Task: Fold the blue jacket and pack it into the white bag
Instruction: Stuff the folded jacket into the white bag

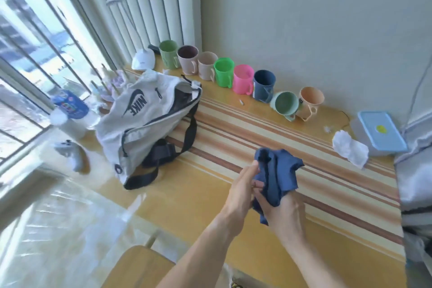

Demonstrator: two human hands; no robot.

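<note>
Both hands, left hand and right hand, clutched the bunched blue jacket above the table's near edge; the white bag lay leftward, nearer the left hand.

You're in a home, likely a lived-in room: your desk wears a striped cloth, a row of coloured plastic mugs lines the wall, pale curtains hang beside a barred window, and a tissue box sits nearby.
</note>
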